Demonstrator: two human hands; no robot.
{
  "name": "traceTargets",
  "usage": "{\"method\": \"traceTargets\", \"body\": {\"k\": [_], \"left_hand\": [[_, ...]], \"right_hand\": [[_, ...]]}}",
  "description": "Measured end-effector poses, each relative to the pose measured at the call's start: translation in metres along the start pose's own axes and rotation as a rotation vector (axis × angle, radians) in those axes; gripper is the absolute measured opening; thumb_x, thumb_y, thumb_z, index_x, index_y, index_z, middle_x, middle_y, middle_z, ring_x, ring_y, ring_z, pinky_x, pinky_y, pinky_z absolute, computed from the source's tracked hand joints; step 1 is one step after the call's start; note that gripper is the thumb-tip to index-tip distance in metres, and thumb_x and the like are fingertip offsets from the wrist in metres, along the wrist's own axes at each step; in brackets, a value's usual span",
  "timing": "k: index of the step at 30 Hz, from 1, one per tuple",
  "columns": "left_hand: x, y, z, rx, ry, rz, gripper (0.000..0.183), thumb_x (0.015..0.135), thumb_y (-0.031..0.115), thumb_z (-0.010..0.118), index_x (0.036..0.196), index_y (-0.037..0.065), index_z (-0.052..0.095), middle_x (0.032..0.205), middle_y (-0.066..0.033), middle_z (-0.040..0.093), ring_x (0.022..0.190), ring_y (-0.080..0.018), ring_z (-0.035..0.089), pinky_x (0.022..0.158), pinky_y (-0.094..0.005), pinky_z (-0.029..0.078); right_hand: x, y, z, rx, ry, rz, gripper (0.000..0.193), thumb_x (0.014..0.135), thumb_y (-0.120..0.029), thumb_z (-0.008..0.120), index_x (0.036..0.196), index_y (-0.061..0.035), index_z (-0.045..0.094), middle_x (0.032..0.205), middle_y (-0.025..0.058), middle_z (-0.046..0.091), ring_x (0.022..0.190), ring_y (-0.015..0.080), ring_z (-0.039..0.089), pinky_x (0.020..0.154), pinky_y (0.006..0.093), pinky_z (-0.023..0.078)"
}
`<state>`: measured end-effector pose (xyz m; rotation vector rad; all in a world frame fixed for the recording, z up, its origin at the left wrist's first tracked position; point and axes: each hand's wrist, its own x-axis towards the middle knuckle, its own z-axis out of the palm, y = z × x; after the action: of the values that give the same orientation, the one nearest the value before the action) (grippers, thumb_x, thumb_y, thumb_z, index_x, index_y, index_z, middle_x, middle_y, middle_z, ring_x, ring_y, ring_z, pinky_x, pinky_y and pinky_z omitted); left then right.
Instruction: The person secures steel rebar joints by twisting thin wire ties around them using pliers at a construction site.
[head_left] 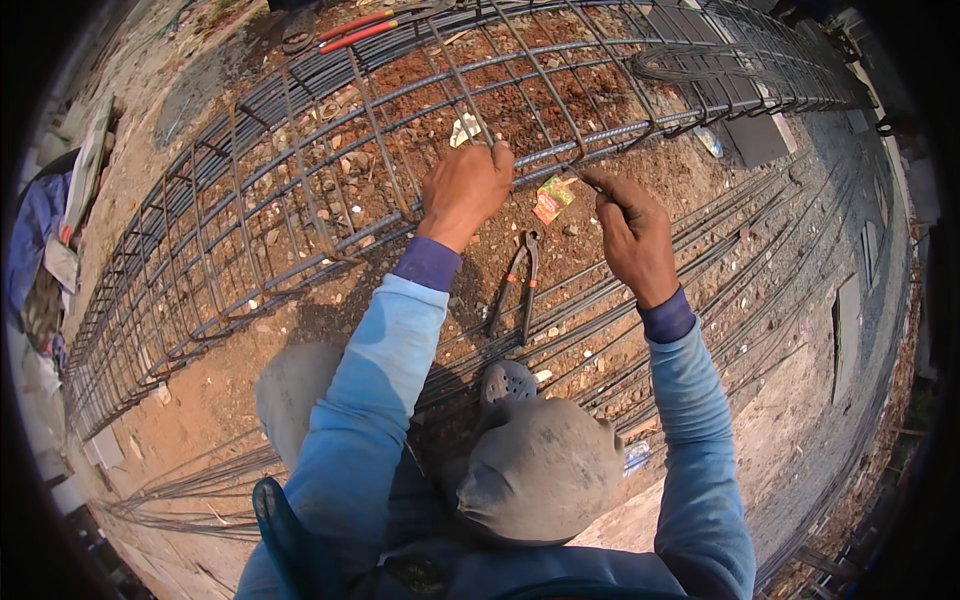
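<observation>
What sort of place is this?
Probably an outdoor building site: a long rebar cage stretches over bare, stony ground, with loose steel rods and pincers lying nearby.

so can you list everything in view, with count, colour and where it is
rebar cage: one, grey and rusty brown, across the upper half
loose rods: many, dark grey, ground below the cage and rightward
rod bundle: one, dark, lower left
wire coil: one, grey, on the cage, upper right
pincers: one, dark with orange, ground between the forearms
red-handled tool: one, top, by the cage
packet: one, green and red, by the right hand
boards: several, grey, right side
blue sheet: one, far left
shoe: one visible, grey, centre
left hand: one, bare, at the cage
right hand: one, bare, right of the packet
</observation>
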<state>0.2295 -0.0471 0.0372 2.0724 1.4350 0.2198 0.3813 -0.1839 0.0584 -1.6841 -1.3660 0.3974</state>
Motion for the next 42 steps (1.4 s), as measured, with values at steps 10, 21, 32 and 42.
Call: {"method": "traceTargets", "body": {"k": [10,21,32,42], "left_hand": [[-0.018,-0.016,0.02,-0.271,0.503,0.305,0.036,0.09,0.033,0.054,0.085,-0.001,0.063,0.077,-0.0197,0.065,0.074,-0.0397,0.063,0.068,-0.0468,0.047],[-0.044,-0.027,0.066,-1.305,-0.221,-0.264,0.029,0.094,0.032,0.054,0.11,0.007,0.058,0.094,-0.0026,0.063,0.076,-0.0177,0.063,0.068,-0.035,0.049],[-0.041,-0.037,0.029,-0.984,-0.203,-0.057,0.021,0.086,0.011,0.051,0.094,0.001,0.066,0.068,0.0007,0.053,0.054,-0.01,0.045,0.052,-0.0271,0.038],[-0.021,-0.027,-0.034,-0.118,0.016,0.254,0.024,0.074,0.017,0.055,0.085,0.001,0.069,0.08,-0.0211,0.066,0.075,-0.0343,0.065,0.072,-0.041,0.05]], "right_hand": [[0.111,0.026,0.029,-0.858,-0.276,-0.486,0.019,0.077,-0.012,0.061,0.091,-0.0138,0.073,0.083,0.0122,0.066,0.077,0.0285,0.067,0.066,0.0419,0.053],[0.111,0.0,0.056,-0.864,-0.683,-0.422,0.022,0.073,-0.005,0.061,0.085,-0.0163,0.074,0.085,0.0093,0.069,0.086,0.0272,0.066,0.073,0.0398,0.052],[0.114,-0.017,0.07,-0.929,-0.526,-0.192,0.021,0.08,-0.023,0.062,0.079,-0.0042,0.069,0.083,0.0171,0.068,0.08,0.0351,0.066,0.075,0.0452,0.051],[0.081,-0.004,0.08,-0.498,-0.398,-0.169,0.012,0.073,-0.014,0.058,0.073,-0.0034,0.064,0.07,0.021,0.062,0.071,0.0406,0.062,0.065,0.0491,0.05]]}}
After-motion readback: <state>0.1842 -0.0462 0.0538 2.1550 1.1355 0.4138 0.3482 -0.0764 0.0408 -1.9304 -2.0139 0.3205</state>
